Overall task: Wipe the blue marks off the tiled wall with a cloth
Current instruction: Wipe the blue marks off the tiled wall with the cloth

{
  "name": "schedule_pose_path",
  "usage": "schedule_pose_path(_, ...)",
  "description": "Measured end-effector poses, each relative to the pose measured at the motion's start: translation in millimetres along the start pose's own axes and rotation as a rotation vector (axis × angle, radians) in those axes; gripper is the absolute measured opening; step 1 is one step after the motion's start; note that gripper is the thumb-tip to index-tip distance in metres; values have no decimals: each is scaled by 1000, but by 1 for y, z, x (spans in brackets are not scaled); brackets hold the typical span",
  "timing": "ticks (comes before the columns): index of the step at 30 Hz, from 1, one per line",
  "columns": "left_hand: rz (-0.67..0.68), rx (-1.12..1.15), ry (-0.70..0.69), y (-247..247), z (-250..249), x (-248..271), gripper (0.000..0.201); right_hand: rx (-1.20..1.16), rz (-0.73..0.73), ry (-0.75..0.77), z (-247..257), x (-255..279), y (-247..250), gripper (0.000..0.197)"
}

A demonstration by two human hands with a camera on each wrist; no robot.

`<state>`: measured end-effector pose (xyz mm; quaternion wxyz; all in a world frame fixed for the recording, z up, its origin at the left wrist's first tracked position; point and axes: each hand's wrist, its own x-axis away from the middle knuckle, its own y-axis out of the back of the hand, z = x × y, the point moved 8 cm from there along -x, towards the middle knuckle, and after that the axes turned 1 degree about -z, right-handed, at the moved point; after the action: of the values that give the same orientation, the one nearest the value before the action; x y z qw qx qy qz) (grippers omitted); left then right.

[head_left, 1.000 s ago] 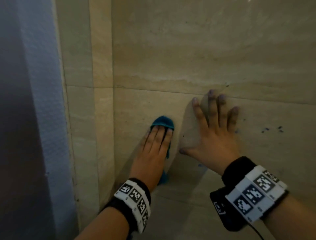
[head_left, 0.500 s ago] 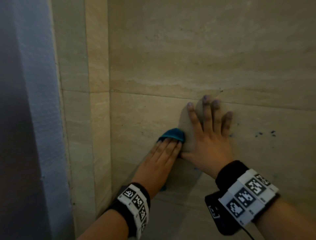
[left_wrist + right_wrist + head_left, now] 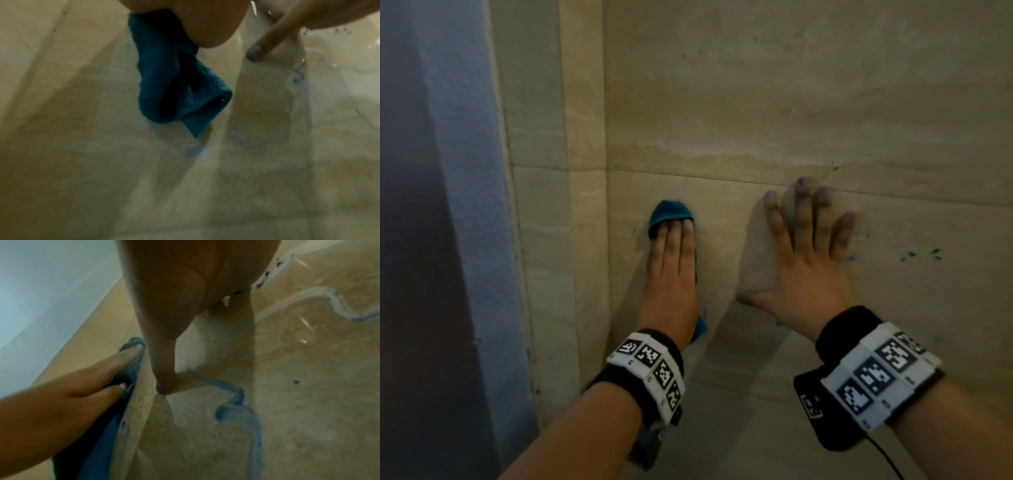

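Cloth (image 3: 671, 214) under flat left hand (image 3: 671, 274), fingers together, near wall (image 3: 756, 102) corner. Right hand (image 3: 804, 270) splayed flat, well apart. Blue marks (image 3: 921, 255) just beyond.

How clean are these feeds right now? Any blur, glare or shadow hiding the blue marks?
Head view: dim, hands throw shadows on the tiled wall, blue marks only faint specks. Left wrist view: soft and blurred, cloth readable, glare streaks upper right. Right wrist view: sharpest on the marks, right hand dark in front, small glints on wet tile.
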<state>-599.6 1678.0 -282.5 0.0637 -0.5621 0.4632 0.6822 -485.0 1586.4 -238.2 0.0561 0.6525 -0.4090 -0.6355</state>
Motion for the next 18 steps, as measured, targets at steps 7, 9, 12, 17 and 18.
schedule_pose_path(7,144,-36,-225,-30,7,19,69,-3,48,2,1,1,-2,145)
schedule_pose_path(9,113,-85,-193,-23,18,11,74,-2,69,1,2,1,-2,145)
schedule_pose_path(12,6,-47,-139,-12,17,4,80,-5,79,-11,2,1,-1,145)
schedule_pose_path(17,-47,-26,-370,-24,-10,35,70,-4,57,-12,2,2,-2,144)
schedule_pose_path(18,-34,-56,-413,-30,-11,44,72,4,65,-7,2,3,-3,144)
